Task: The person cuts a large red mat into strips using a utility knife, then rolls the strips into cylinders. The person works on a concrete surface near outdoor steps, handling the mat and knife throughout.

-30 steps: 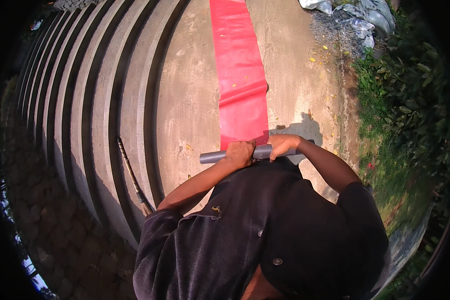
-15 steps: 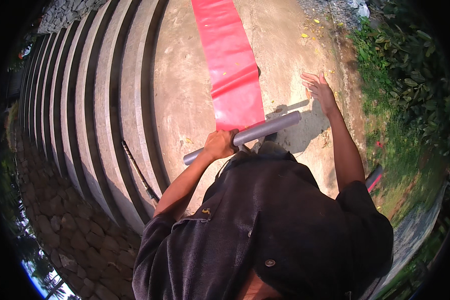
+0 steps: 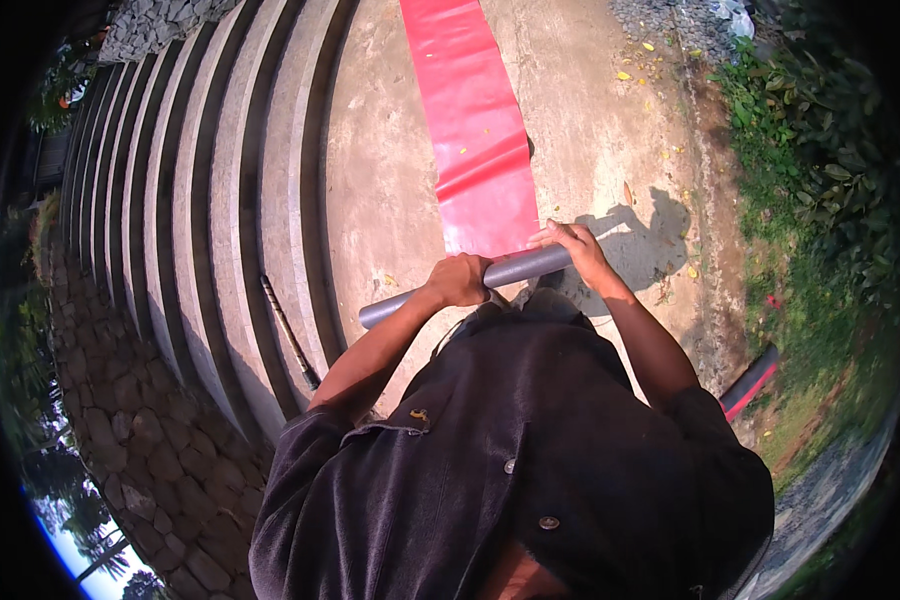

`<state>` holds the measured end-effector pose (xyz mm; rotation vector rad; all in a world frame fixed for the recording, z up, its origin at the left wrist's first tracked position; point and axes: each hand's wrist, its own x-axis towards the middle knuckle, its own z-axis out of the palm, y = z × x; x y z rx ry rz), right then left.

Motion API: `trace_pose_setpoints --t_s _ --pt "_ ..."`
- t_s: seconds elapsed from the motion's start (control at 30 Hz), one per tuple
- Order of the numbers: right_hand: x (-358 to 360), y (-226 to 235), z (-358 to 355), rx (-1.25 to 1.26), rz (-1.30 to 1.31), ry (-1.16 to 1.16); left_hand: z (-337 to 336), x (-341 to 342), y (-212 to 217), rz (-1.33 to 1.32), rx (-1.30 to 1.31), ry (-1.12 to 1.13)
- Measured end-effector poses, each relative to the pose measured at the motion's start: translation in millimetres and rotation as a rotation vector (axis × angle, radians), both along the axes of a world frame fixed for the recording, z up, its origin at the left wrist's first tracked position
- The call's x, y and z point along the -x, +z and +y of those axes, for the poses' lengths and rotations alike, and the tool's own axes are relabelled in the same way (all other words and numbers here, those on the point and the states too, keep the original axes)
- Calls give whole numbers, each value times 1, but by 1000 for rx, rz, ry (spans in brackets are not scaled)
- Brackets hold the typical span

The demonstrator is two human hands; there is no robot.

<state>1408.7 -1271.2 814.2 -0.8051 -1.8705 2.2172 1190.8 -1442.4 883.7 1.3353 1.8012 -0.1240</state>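
Observation:
A long red sheet (image 3: 475, 130) stretches away from me over the concrete, with a few creases across it. At its near end a grey roll (image 3: 530, 264) lies crosswise in front of my body, tilted up to the right. I cannot tell if the sheet joins it. My left hand (image 3: 460, 280) is closed around the roll's middle. At the roll's right end rests my right hand (image 3: 578, 250), its fingers reaching left toward the sheet's near corner. That hand covers the roll's right tip.
Concrete steps (image 3: 235, 200) rise on the left, with a thin dark stick (image 3: 288, 330) lying on them. A stone wall (image 3: 140, 450) stands lower left. Plants and grass (image 3: 810, 220) border the right, where another dark roll with a red edge (image 3: 750, 383) lies.
My right hand has come down and left from the air onto the roll's right end. My left hand keeps its grip on the roll. The view has shifted slightly.

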Motion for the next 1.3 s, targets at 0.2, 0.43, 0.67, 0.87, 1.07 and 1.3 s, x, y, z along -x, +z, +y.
trace_pose_setpoints --t_s 0.2,0.43,0.67,0.87,1.07,1.3 --pt "8 59 -47 -1094 -103 564 -39 12 -76 -374 313 -16" --pt "-17 24 -58 -605 -321 937 -58 -89 -19 -87 -48 33" --pt "-72 -1 -113 -717 -237 775 -114 -106 -27 -7 30 -75" --pt "-76 39 -220 -1087 -386 659 -195 -103 -39 -281 4 58" --pt "-89 28 -271 -400 -444 1083 -309 -160 -27 46 -149 148" --pt "-98 85 -367 -1050 -540 879 -347 -140 -26 -497 8 129"
